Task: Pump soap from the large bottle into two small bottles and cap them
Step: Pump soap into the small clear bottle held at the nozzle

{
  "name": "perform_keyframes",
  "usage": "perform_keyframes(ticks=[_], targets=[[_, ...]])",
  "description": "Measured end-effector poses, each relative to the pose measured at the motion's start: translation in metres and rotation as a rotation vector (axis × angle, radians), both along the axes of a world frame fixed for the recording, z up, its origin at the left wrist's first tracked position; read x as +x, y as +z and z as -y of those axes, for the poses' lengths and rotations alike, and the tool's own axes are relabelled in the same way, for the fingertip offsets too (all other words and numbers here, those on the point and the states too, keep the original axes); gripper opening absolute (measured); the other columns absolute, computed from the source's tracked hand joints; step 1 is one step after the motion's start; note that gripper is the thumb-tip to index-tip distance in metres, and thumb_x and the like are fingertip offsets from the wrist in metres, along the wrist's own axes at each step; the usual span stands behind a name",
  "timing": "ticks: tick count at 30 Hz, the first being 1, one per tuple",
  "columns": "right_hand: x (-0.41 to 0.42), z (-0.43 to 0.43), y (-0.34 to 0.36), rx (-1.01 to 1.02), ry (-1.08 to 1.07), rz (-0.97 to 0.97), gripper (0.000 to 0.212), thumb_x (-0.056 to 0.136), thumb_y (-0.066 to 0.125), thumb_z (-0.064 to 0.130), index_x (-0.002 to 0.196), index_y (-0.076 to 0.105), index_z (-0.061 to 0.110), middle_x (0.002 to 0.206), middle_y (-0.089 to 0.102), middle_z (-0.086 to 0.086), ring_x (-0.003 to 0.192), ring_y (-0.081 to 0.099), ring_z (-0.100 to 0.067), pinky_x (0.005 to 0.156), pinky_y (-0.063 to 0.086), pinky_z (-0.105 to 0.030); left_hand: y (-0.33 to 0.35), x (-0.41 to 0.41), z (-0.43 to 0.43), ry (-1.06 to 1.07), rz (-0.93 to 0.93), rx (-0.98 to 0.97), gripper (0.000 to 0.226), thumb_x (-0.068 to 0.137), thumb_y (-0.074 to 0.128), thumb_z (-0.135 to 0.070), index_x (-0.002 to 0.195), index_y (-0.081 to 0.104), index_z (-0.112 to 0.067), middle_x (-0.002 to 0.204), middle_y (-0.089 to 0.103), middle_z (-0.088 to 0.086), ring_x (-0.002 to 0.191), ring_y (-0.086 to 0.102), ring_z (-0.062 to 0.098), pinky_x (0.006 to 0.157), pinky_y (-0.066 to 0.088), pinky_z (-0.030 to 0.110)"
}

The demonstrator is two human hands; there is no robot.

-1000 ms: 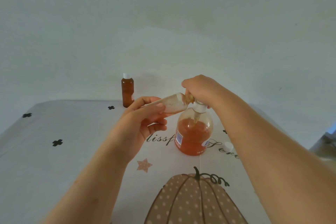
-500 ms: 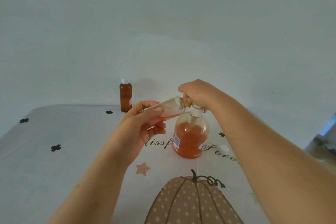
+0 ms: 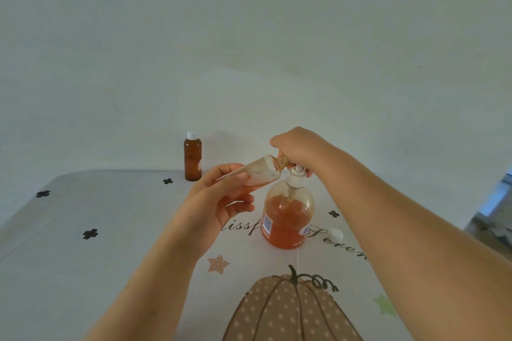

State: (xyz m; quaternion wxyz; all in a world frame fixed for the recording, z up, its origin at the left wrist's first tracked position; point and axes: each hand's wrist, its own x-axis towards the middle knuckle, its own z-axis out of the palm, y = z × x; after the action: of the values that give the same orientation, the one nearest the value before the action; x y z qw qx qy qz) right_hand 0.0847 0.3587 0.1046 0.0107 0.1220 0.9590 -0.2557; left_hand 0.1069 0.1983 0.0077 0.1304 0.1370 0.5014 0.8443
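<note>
Table [image 3: 83,271] under a pumpkin-print cloth carries the large bottle [image 3: 288,219], upright and about half full of orange soap. Your right hand [image 3: 299,149] sits on top of that bottle, fingers curled over its white pump [image 3: 295,178]. Your left hand [image 3: 219,202], just left of the bottle, grips an uncapped small bottle [image 3: 257,174] between thumb and fingers, tilted with its neck at the pump. A capped small bottle [image 3: 192,158] stands upright behind and left of the large bottle. A loose white cap [image 3: 336,234] lies just right of its base.
</note>
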Motion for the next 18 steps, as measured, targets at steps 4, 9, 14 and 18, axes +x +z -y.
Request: perform_keyframes(ticks=[4, 9, 14, 18], targets=[[-0.003, -0.002, -0.001, 0.073, -0.035, 0.035, 0.035, 0.094, 0.040, 0.013, 0.101, 0.071, -0.002, 0.067, 0.050, -0.008, 0.070, 0.046, -0.025, 0.070, 0.041, -0.031, 0.000, 0.001, -0.001, -0.004, -0.006, -0.034, 0.046, 0.079, 0.069, -0.020, 0.116, 0.062, 0.005, 0.096, 0.073, 0.013, 0.073, 0.066, 0.020, 0.067, 0.058, 0.029], [-0.002, -0.003, -0.004, 0.124, 0.039, -0.002, 0.031, 0.099, 0.039, 0.010, 0.109, 0.066, -0.002, 0.064, 0.044, -0.004, 0.077, 0.047, -0.024, 0.077, 0.048, -0.037, -0.002, -0.001, -0.001, 0.004, 0.002, -0.049, 0.050, 0.077, 0.070, -0.021, 0.117, 0.063, 0.007, 0.106, 0.073, 0.021, 0.079, 0.068, 0.024, 0.069, 0.058, 0.029], [-0.001, -0.005, -0.008, 0.114, 0.059, -0.056, 0.030, 0.102, 0.039, 0.008, 0.120, 0.061, -0.002, 0.083, 0.052, -0.011, 0.085, 0.048, -0.025, 0.085, 0.048, -0.038, -0.004, -0.003, -0.003, 0.015, 0.015, -0.040, 0.039, 0.073, 0.070, -0.019, 0.106, 0.065, 0.002, 0.094, 0.071, 0.018, 0.078, 0.067, 0.025, 0.067, 0.058, 0.028], [0.001, -0.004, -0.012, 0.143, 0.077, -0.045, 0.031, 0.102, 0.038, 0.007, 0.119, 0.062, -0.003, 0.094, 0.051, -0.013, 0.085, 0.048, -0.024, 0.081, 0.045, -0.036, -0.007, -0.005, -0.003, 0.023, 0.028, -0.034, 0.032, 0.072, 0.070, -0.018, 0.098, 0.066, -0.002, 0.087, 0.070, 0.014, 0.074, 0.067, 0.023, 0.066, 0.058, 0.027]])
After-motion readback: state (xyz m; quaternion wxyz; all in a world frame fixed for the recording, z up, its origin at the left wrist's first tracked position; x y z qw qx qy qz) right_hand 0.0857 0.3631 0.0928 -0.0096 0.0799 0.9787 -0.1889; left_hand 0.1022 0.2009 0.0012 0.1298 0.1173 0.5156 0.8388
